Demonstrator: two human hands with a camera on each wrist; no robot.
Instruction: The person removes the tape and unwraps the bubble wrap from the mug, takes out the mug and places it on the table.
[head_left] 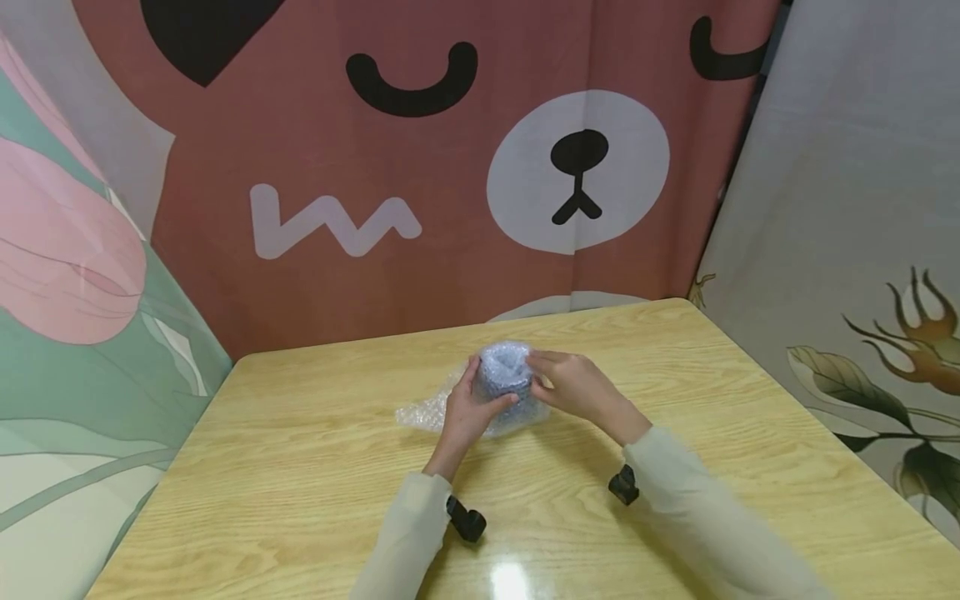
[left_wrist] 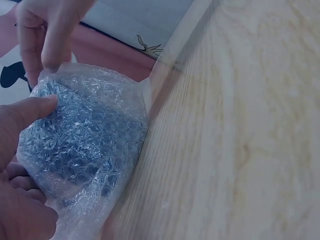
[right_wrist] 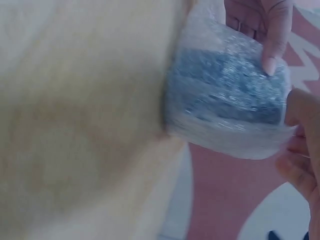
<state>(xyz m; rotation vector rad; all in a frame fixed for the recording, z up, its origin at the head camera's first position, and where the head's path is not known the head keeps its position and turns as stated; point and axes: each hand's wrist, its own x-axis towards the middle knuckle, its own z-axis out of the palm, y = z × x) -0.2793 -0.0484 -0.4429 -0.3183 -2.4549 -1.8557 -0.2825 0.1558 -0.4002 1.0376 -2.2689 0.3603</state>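
Note:
A bluish, round, cup-like object wrapped in bubble wrap (head_left: pixel 506 377) stands on the table, a hollow showing at its top in the head view. My left hand (head_left: pixel 467 410) grips it from the left, thumb across its near side and fingers behind. At the upper right rim, my right hand (head_left: pixel 581 388) pinches the edge of the bubble wrap (right_wrist: pixel 240 142). A loose tail of the wrap (head_left: pixel 423 415) spreads over the tabletop to the left. Through the clear bubbles the blue body (left_wrist: pixel 80 135) shows in the left wrist view; its exact kind is hidden.
The light wood-grain table (head_left: pixel 300 467) ends at a back edge close behind the bundle. A reddish curtain with a bear face (head_left: pixel 450 283) hangs right behind it, and patterned cloths hang at both sides. Dark wrist devices (head_left: pixel 468 523) sit below each sleeve cuff.

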